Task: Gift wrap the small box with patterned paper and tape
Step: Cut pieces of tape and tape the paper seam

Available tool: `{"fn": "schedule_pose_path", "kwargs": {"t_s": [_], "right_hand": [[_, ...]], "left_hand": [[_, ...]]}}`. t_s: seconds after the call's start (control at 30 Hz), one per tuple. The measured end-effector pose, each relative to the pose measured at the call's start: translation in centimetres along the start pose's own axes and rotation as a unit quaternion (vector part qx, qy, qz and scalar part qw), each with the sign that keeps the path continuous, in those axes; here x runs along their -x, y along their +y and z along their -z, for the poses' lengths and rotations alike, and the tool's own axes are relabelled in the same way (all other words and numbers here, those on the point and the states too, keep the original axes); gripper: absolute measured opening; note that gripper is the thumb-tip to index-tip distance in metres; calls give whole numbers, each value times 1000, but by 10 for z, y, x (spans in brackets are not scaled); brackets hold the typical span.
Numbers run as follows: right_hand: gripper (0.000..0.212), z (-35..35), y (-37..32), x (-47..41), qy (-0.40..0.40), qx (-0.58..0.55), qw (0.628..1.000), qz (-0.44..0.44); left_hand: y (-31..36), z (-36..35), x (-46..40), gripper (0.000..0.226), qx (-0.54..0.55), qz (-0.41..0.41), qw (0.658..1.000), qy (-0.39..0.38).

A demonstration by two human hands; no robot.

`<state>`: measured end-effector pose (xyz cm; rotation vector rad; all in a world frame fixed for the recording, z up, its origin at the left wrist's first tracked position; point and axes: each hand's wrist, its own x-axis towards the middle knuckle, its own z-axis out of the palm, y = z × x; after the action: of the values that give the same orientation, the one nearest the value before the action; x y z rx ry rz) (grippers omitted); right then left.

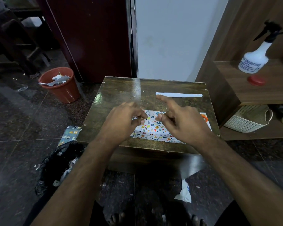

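holding their fingers curled over the middle of the patterned paper (151, 126), both hands sit close together on the little table (121, 88). the left hand (124, 119) has its fingertips bent down on the paper and seems to pinch a bit of it near the top fold. the right hand (178, 121) has its thumb and bent fingers down at the paper too, but its pointer finger sticks straight out and touches nothing. i cannot tell if a piece of tape is held between the two hands; it would be clear and too hard to see.

the small box itself is hidden. it looks like it is under the paper, where the paper lifts up in a bump between the hands.

to do this step well, pull the paper snug over the box so it does not sag. keep one hand pressing the fold flat while the other sticks the tape across the edge. rub the tape down so it grips.

a white strip (178, 95) lies farther back on the table, apart from the hands. something orange (203, 117) peeks out just beside the right hand; i cannot tell what it is.
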<state>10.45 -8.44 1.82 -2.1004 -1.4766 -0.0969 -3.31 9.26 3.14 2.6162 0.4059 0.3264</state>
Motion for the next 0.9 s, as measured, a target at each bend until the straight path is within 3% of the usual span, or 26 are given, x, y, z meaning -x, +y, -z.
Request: {"fn": "schedule_pose_path", "kwargs": {"t_s": [0.2, 0.33, 0.5, 0.57, 0.7, 0.9], "right_hand": [[43, -8, -11, -3, 67, 39, 997, 22], [36, -22, -19, -8, 32, -168, 983, -68], [23, -16, -17, -22, 8, -369, 900, -230], [22, -13, -16, -24, -9, -379, 891, -251], [24, -11, -19, -22, -50, -326, 910, -253], [12, -7, -22, -22, -99, -349, 899, -247]], "left_hand": [[1, 3, -2, 17, 28, 28, 999, -17], [3, 7, -5, 12, 51, 48, 997, -32], [5, 7, -3, 16, 72, 79, 994, -23], [4, 7, -2, 13, 83, 84, 993, -13], [2, 8, -2, 11, 96, 93, 991, -8], [2, 8, -4, 8, 89, 111, 990, -17]]}}
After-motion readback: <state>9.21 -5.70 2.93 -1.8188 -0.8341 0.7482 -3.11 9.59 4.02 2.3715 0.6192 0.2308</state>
